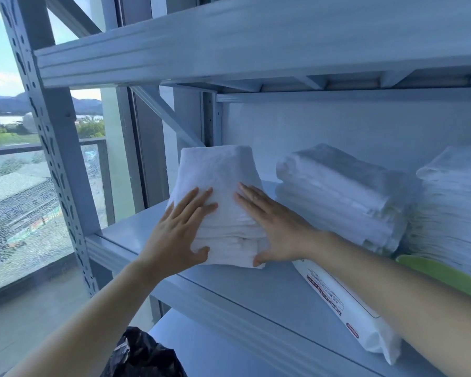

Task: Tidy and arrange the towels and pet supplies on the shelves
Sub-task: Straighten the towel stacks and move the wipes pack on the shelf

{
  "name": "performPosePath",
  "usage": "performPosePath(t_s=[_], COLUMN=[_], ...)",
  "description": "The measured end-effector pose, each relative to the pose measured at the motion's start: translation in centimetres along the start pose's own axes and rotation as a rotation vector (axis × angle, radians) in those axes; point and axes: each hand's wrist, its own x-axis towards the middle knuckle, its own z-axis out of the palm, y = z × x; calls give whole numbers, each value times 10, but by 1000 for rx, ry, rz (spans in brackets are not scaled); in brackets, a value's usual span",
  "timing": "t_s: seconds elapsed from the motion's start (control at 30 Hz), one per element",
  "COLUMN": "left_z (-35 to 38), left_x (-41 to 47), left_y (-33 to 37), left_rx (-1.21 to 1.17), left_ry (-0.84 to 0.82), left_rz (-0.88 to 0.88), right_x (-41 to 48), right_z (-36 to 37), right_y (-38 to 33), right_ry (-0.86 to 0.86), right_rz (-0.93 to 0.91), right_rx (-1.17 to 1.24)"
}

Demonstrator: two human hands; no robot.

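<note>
The left hand point(180, 227) and right hand point(279, 227) press flat, fingers straight, slightly apart, on the folded towel stack point(218, 170) at the shelf's point(136, 235) left end; soft, light and floppy, it likely needs holding by both sides.

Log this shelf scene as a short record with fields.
hands: left hand and right hand lie flat on the left stack, fingers straight, thumbs at its front
left stack: folded white towels, near the left end of the shelf
middle stack: white, seemingly wrapped in clear plastic
right stack: white, partly out of frame
packet: white, printed, lying at the shelf front under the right arm
green dish: in front of the right stack, partly hidden
black bag: below the shelf
</note>
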Motion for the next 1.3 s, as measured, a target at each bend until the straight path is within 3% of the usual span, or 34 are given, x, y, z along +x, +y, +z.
performPosePath(t_s=[0.17, 0.33, 0.5, 0.7, 1.0, 1.3], left_z=[-3, -2, 8, 16, 15, 12], left_x=[3, 0, -4, 2, 4, 8], left_y=[-16, -20, -14, -31, -36, -47], left_rx=[-34, 32, 83, 18, 40, 36], left_ry=[-64, -86, -72, 18, -47, -70], left_rz=[-52, -111, -10, -89, -94, -221], right_x=[19, 24, 14, 24, 22, 14], right_z=[6, 12, 15, 18, 20, 10], right_y=[-9, -16, -9, -19, -19, -14], right_ry=[15, 171, 115, 136, 162, 151], right_rz=[9, 42, 78, 79, 126, 73], right_rx=[74, 266, 187, 278, 282, 249])
